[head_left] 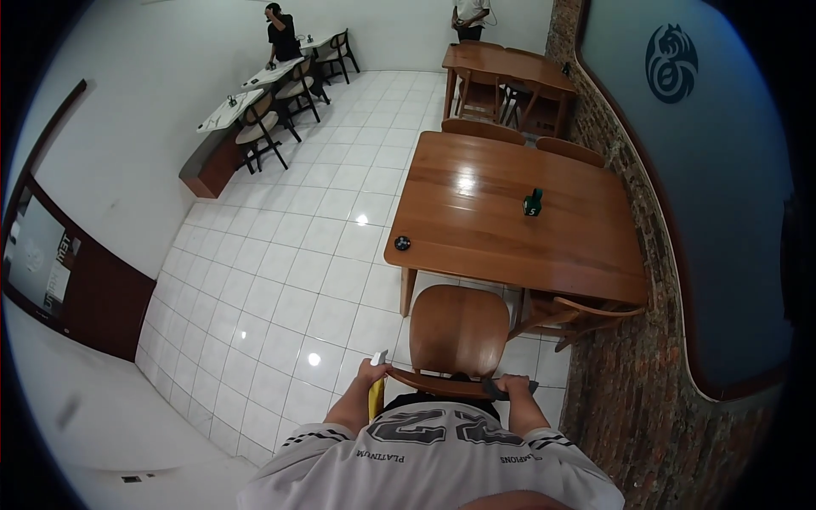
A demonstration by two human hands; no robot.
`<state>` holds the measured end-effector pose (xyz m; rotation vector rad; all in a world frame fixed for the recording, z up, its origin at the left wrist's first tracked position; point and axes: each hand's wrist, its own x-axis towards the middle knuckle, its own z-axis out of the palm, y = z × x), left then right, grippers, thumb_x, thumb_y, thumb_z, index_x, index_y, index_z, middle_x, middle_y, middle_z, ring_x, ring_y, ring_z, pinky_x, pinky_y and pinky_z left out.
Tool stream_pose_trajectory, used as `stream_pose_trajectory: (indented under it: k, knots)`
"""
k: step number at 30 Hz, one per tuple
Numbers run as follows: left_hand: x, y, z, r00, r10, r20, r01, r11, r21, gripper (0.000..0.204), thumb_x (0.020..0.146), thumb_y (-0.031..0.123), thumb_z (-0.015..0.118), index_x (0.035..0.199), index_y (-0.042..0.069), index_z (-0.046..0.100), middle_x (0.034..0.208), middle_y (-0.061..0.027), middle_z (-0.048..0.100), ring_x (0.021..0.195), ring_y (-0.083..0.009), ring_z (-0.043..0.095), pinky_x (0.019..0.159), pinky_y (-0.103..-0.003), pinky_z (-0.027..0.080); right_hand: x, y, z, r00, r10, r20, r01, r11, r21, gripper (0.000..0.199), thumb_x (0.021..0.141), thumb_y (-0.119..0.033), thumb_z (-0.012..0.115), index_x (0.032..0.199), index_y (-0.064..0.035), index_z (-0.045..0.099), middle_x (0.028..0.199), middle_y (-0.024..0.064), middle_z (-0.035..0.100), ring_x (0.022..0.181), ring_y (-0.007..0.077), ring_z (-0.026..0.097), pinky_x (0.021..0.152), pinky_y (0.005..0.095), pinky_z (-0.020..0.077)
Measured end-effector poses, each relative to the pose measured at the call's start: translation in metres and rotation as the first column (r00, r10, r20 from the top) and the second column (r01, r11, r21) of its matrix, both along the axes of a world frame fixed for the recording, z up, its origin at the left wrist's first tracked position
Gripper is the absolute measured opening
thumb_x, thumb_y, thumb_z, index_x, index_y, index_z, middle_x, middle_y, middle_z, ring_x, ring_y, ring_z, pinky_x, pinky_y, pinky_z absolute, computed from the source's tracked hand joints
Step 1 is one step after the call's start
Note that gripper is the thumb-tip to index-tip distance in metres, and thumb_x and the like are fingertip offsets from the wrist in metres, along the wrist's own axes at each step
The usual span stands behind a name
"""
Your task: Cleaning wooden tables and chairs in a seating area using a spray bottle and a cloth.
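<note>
A wooden chair [459,327] stands in front of me, its round seat facing the brown wooden table [510,212]. My left hand [374,372] grips the left end of the chair's curved backrest [433,384] and also holds a yellow cloth [376,398] with a white piece sticking up. On the right end of the backrest my right hand [512,388] is closed, with a dark grey cloth [497,388] under it. On the table stand a small green sign holder [532,202] and a small black round object [402,243] near its left corner.
A brick wall [629,340] runs along the right. More wooden chairs [578,316] sit at the table's sides. A second wooden table [506,68] stands farther back. White tables with chairs [255,127] line the left wall, where a person in black [282,38] stands; another person [470,17] is at the back. The floor is white tile [280,280].
</note>
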<state>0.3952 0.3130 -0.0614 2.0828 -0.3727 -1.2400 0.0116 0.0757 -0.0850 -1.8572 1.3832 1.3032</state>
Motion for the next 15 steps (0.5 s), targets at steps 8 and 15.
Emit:
stream_pose_trajectory:
  k: [8,15]
  knots:
    - [0.016,-0.018,-0.014,0.995,-0.031,0.096,0.039,0.996,-0.083,0.030,0.072,0.028,0.079,0.081,0.000,0.076,0.074,-0.0109,0.073,0.066,-0.0206,0.071,0.066,-0.034,0.056,0.017,-0.025,0.045,1.000,-0.014,0.021,0.017,0.995,-0.100,0.075,0.079,-0.065,0.060,0.141,-0.0225,0.060,0.148,0.0038,0.056,0.138,0.0234,0.052,0.113,0.0453,0.0322]
    - [0.025,-0.035,-0.015,0.991,-0.046,0.126,0.063,0.989,-0.134,0.032,0.074,0.032,0.077,0.082,0.001,0.077,0.074,-0.0115,0.074,0.070,-0.0220,0.073,0.070,-0.035,0.058,0.035,-0.035,0.079,1.000,0.019,0.015,-0.018,0.996,-0.082,0.075,0.084,-0.067,0.052,0.142,-0.0203,0.059,0.151,0.0079,0.053,0.140,0.0267,0.049,0.116,0.0486,0.0288]
